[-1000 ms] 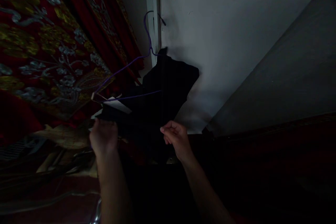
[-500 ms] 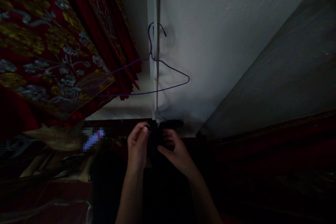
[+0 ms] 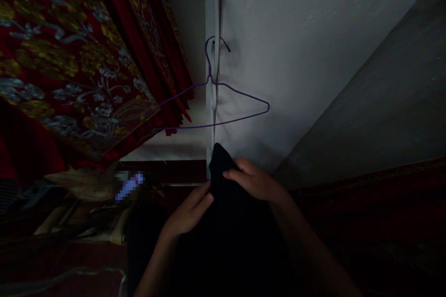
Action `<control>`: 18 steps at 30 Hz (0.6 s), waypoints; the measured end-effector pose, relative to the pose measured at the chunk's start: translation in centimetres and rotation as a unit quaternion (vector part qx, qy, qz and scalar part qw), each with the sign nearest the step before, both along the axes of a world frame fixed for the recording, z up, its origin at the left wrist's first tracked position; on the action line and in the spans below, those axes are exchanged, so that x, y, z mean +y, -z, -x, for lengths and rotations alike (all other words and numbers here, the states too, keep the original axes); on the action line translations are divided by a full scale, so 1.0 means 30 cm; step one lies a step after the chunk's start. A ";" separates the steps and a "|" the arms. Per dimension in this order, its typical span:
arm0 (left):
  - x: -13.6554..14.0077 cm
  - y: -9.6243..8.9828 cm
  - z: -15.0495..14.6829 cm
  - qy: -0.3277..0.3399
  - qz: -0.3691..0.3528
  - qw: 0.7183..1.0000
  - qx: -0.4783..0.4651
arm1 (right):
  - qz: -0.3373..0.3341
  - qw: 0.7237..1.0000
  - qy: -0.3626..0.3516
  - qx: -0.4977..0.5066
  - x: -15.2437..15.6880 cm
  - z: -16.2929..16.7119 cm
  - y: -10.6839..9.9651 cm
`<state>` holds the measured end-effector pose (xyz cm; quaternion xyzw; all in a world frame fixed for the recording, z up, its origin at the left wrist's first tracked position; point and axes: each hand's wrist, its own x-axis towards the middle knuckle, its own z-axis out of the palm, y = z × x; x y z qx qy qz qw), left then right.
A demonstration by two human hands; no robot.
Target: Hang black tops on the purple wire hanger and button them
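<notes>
A piece of black cloth [image 3: 220,167] rises to a rounded peak in front of me; its lower part merges into darkness, so what kind of item it is stays unclear. My right hand [image 3: 252,178] grips its right edge between thumb and fingers. On the other side, my left hand [image 3: 191,209] holds the cloth lower down, thumb in front and fingers partly behind it. Above the cloth, a thin purple clothes hanger [image 3: 240,92] hangs with no garment on it, its hook by a pale vertical strip [image 3: 210,65].
At upper left hangs red fabric [image 3: 80,55] embroidered in gold and silver. A whitish wall [image 3: 296,55] rises behind the hanger. Low on the left, a blurred-out blue object [image 3: 128,188] lies among dim wooden pieces [image 3: 120,227].
Both hands have changed their hold on the black cloth; its top now stands up in a peak. The right hand has moved right and slightly up, the left hand lower. The view has shifted slightly.
</notes>
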<state>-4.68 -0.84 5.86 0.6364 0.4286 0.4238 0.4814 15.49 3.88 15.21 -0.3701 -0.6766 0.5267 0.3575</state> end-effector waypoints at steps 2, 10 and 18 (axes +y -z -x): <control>0.019 0.012 -0.001 0.074 -0.010 0.995 0.059 | -0.036 0.997 -0.051 -0.055 0.048 -0.042 -0.069; 0.110 -0.032 0.137 0.043 -0.057 0.980 0.183 | -0.321 0.919 0.229 0.000 0.344 -0.080 -0.099; 0.092 -0.045 0.296 0.083 0.089 0.966 0.227 | -0.233 0.932 0.272 -0.051 0.484 -0.097 0.072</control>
